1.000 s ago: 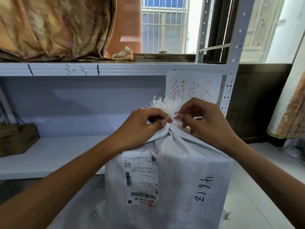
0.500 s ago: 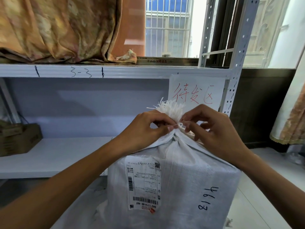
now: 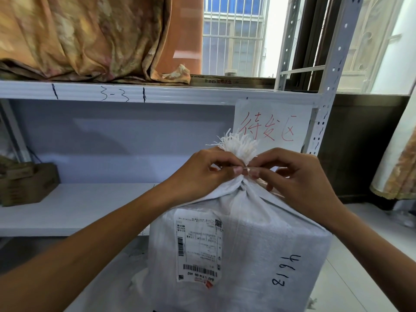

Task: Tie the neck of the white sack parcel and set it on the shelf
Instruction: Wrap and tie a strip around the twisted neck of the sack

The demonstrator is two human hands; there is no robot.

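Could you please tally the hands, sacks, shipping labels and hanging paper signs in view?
Hands: 2 (left hand, right hand)
Sacks: 1 (white sack parcel)
Labels: 1 (shipping label)
Signs: 1 (paper sign)
Total: 5

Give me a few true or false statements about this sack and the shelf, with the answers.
1. The left hand and the right hand both pinch the neck of the white sack. True.
2. The white sack sits on the shelf. False: it stands in front of the shelf.
3. A label with barcodes faces the camera. True.
4. The sign on the shelf has blue writing. False: the writing is red.
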